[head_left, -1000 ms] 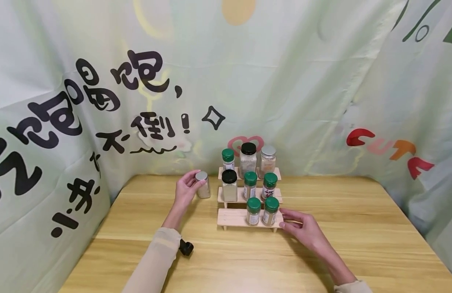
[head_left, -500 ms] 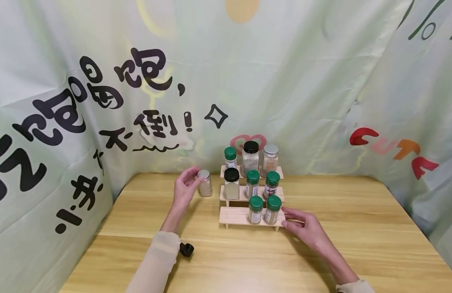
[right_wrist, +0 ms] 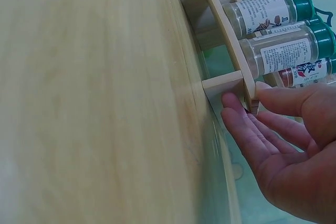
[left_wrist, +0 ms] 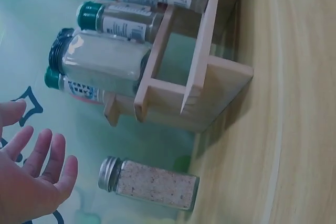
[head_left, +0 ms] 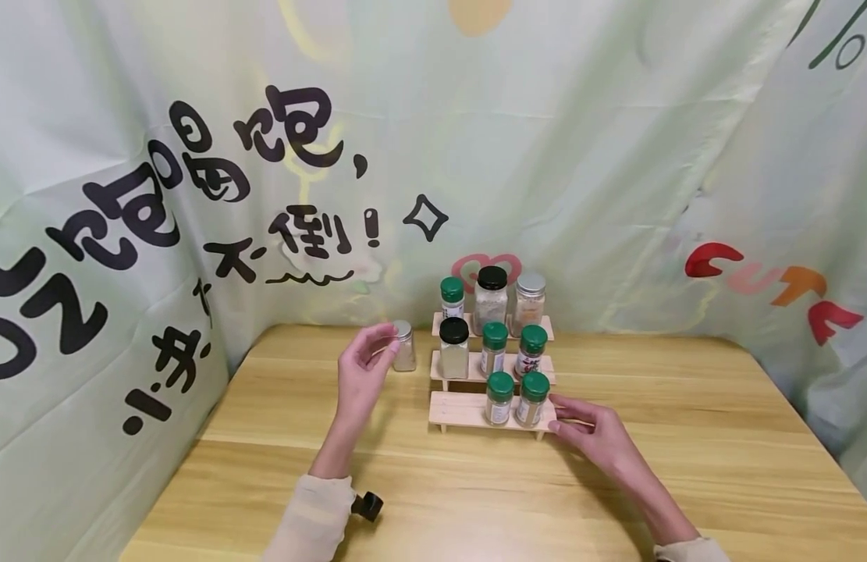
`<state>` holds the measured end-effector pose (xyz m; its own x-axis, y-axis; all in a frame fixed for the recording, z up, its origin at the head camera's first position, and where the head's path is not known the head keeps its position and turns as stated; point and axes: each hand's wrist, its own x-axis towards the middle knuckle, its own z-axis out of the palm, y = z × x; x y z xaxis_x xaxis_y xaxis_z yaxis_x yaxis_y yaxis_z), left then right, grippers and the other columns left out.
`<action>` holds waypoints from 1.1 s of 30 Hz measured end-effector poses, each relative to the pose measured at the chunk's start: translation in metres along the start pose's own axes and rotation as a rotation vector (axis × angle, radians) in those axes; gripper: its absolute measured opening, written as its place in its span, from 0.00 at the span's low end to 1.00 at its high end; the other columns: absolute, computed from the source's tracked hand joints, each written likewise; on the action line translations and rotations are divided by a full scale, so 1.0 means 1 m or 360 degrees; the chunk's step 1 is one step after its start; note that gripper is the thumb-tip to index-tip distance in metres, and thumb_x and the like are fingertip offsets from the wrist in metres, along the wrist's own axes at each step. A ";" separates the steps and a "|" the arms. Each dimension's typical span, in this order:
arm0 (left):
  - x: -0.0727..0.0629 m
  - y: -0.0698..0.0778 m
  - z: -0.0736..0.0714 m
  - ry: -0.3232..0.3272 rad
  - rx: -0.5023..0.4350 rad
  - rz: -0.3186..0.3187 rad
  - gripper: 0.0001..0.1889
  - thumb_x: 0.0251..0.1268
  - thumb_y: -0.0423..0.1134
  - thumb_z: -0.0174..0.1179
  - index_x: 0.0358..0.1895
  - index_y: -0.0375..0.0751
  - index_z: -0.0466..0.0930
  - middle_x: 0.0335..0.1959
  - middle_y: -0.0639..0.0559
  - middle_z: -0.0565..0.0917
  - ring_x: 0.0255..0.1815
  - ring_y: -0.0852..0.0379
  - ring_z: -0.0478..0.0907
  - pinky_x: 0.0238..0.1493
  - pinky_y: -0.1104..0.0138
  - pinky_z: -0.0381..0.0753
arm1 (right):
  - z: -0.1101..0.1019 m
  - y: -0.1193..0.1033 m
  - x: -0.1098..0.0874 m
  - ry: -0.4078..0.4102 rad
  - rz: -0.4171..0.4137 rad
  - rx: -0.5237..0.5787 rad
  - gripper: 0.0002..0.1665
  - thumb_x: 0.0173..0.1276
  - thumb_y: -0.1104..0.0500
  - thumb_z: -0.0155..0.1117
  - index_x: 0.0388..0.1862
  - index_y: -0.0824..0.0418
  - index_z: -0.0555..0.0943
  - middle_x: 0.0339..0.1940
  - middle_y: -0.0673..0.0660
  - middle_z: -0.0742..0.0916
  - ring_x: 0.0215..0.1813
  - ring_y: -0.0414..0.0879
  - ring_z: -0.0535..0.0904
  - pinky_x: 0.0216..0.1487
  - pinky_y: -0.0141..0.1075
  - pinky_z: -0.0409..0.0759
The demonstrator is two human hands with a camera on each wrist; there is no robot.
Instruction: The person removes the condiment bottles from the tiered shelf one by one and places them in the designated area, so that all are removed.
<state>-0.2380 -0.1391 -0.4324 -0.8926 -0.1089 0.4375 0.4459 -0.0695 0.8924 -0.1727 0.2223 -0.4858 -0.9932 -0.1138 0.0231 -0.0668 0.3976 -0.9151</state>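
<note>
A silver-lidded glass jar (left_wrist: pixel 156 184) of pale, speckled contents stands upright on the table, left of the rack. My left hand (head_left: pixel 363 367) is beside and in front of it, fingers spread and relaxed; the left wrist view shows them apart from the lid. With my right hand (head_left: pixel 595 437) I pinch the right end of the lowest shelf of a three-step wooden spice rack (head_left: pixel 456 407). In the right wrist view the thumb lies on the shelf's edge, the fingers beneath. Two green-capped spice jars (head_left: pixel 499 402) stand on that shelf's right half.
The middle shelf bears a black-lidded jar (head_left: pixel 454 355) and two green-capped jars. On the top shelf are a green-capped jar (head_left: pixel 452 295), a tall black-lidded jar (head_left: pixel 491 306) and a silver-lidded jar (head_left: pixel 530 308). A printed curtain (head_left: pixel 580 179) hangs behind the wooden table (head_left: pixel 475 499).
My left fingers have come off the silver-lidded jar and drawn slightly away from it. The right hand keeps its grip on the rack. The head view has shifted a little.
</note>
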 end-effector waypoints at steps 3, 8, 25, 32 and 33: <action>-0.004 0.002 0.004 -0.0035 -0.0028 0.0012 0.15 0.66 0.23 0.66 0.55 0.26 0.80 0.53 0.32 0.83 0.57 0.29 0.77 0.58 0.64 0.84 | -0.001 0.000 0.000 0.0000 -0.0006 0.0001 0.32 0.70 0.63 0.70 0.69 0.73 0.74 0.60 0.73 0.83 0.57 0.61 0.84 0.51 0.33 0.86; -0.014 0.011 0.013 -0.0123 -0.0040 0.0029 0.16 0.66 0.24 0.66 0.56 0.25 0.79 0.52 0.29 0.82 0.53 0.40 0.81 0.55 0.65 0.85 | -0.002 0.000 0.000 0.0005 -0.0025 -0.0029 0.31 0.70 0.63 0.70 0.69 0.74 0.74 0.61 0.73 0.83 0.57 0.62 0.84 0.51 0.33 0.87; -0.046 0.012 0.056 -0.0534 0.0024 0.0048 0.15 0.68 0.28 0.66 0.56 0.30 0.80 0.55 0.33 0.83 0.57 0.35 0.81 0.64 0.49 0.79 | 0.000 0.002 0.000 -0.0012 -0.0007 0.0019 0.32 0.71 0.63 0.70 0.69 0.74 0.73 0.58 0.73 0.84 0.55 0.61 0.85 0.48 0.31 0.86; -0.054 0.008 0.072 -0.0656 0.0062 -0.0047 0.19 0.69 0.30 0.66 0.61 0.28 0.78 0.61 0.34 0.81 0.63 0.42 0.78 0.68 0.48 0.75 | -0.001 0.003 0.000 -0.0009 -0.0011 0.0007 0.32 0.71 0.63 0.70 0.69 0.75 0.73 0.57 0.73 0.84 0.54 0.59 0.86 0.49 0.31 0.86; -0.054 0.007 0.074 -0.0669 0.0068 -0.0058 0.20 0.69 0.30 0.67 0.61 0.29 0.79 0.61 0.36 0.81 0.64 0.42 0.78 0.69 0.49 0.75 | -0.001 0.002 0.000 -0.0005 -0.0009 0.0002 0.32 0.71 0.63 0.70 0.69 0.75 0.73 0.57 0.73 0.84 0.54 0.59 0.86 0.48 0.31 0.86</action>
<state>-0.1911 -0.0607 -0.4419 -0.8613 0.3072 0.4046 0.4181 -0.0237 0.9081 -0.1732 0.2238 -0.4877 -0.9925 -0.1191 0.0271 -0.0725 0.3959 -0.9154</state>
